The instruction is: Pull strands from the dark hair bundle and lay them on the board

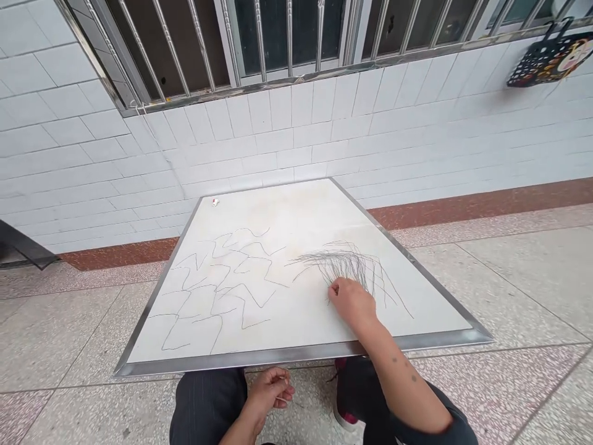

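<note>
A white table (296,216) with a grey metal rim stands before me. Thin, dark, bent strands (243,287) lie spread over its left half. On the right half is a dense bundle of mostly straighter dark strands (347,261). My right hand (353,304) rests at the near side of this bundle, its fingers closed; what they hold, if anything, is hidden. Below the table's front edge, between my knees, my left hand (272,390) has its fingers curled together, with something thin and pale by the fingertips that is too small to name.
A small white and red object (215,201) sits at the table's far left corner. Behind stands a white tiled wall (278,142) with barred windows (287,37). A patterned bag (549,60) hangs at the upper right. Dark cloth (25,244) shows at the left.
</note>
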`<state>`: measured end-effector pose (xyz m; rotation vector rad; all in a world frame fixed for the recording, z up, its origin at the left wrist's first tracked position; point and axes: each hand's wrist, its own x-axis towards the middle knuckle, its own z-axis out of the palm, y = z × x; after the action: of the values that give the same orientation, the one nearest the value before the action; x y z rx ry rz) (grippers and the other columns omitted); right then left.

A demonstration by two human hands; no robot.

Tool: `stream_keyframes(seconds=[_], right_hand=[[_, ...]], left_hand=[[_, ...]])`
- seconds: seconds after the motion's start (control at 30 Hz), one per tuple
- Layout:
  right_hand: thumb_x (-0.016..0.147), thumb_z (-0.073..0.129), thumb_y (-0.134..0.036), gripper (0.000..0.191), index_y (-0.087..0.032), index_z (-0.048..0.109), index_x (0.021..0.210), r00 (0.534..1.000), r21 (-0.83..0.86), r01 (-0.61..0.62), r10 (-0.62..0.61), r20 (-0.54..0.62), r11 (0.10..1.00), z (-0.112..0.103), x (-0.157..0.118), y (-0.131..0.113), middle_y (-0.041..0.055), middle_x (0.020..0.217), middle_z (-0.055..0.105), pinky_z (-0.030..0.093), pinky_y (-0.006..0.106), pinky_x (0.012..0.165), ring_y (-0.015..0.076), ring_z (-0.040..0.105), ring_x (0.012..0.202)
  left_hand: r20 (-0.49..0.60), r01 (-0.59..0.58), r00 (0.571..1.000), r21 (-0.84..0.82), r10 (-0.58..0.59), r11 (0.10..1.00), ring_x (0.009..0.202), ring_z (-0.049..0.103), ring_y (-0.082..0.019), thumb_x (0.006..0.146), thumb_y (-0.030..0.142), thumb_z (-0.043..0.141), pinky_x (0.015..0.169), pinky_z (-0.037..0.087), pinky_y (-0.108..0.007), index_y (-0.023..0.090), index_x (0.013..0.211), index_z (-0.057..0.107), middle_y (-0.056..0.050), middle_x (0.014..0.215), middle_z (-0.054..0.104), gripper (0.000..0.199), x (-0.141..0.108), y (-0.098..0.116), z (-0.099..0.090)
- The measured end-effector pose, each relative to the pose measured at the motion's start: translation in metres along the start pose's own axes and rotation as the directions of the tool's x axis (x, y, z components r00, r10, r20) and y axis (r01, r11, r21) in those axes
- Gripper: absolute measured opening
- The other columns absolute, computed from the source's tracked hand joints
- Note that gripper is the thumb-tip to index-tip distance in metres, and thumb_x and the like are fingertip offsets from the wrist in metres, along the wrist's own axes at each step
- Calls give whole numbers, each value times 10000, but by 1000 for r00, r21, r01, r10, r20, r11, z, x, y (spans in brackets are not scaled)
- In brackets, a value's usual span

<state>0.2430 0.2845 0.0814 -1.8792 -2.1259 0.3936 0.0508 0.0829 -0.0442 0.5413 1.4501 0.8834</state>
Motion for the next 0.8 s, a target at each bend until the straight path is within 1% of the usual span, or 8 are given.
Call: stream_keyframes(seconds=[0.13, 0.27, 0.4, 0.57, 0.7, 0.8], right_hand=[[826, 436, -312, 178, -217, 578, 779, 998, 169, -66, 62, 30, 983, -9, 0, 4, 30, 859, 626, 319, 266, 562, 182, 554, 784], [821, 441, -345, 179, -216, 566, 820, 993, 282, -101, 113, -26, 954, -13, 1, 6, 21, 883, 632, 328, 262, 569, 170, 559, 752], [814, 440, -383, 203, -213, 549, 826, 988, 395, -107, 144, -65, 912, -11, 1, 8, 16, 804, 632, 334, 262, 548, 161, 548, 658], [778, 463, -423, 249, -196, 553, 829, 984, 577, -97, 165, -67, 811, -8, 1, 10, 17, 703, 607, 355, 268, 549, 151, 516, 566], [754, 484, -421, 245, -200, 560, 826, 982, 634, -113, 183, -47, 765, -7, 1, 9, 16, 707, 600, 351, 269, 544, 142, 487, 541], [736, 507, -394, 210, -200, 563, 792, 977, 671, -60, 182, -112, 739, -5, 2, 7, 22, 746, 581, 372, 271, 575, 142, 490, 590]], left_hand=[[29, -11, 1000, -5, 11, 1000, 641, 619, -148, 615, 481, 720, 588, 423, -252, 168, 879, 623, -34, 730, 690, 421, -2, 0, 1], [44, -15, 999, -1, 15, 1000, 639, 618, -137, 642, 465, 704, 585, 422, -242, 167, 899, 618, -25, 726, 683, 403, -1, 1, 1], [67, -5, 998, -2, 5, 1000, 645, 621, -139, 642, 452, 709, 595, 435, -249, 162, 912, 619, -34, 742, 691, 407, 2, 0, 1], [61, 20, 998, -14, -19, 1000, 643, 622, -145, 610, 458, 732, 591, 440, -255, 161, 906, 615, -42, 748, 696, 436, 5, -4, 2], [61, 32, 998, -18, -31, 999, 649, 626, -154, 590, 469, 744, 593, 437, -259, 161, 902, 623, -46, 747, 696, 456, 4, -4, 2], [72, 30, 997, -10, -29, 1000, 662, 624, -152, 597, 485, 734, 604, 436, -258, 170, 913, 623, -42, 759, 694, 460, 3, -1, 2]])
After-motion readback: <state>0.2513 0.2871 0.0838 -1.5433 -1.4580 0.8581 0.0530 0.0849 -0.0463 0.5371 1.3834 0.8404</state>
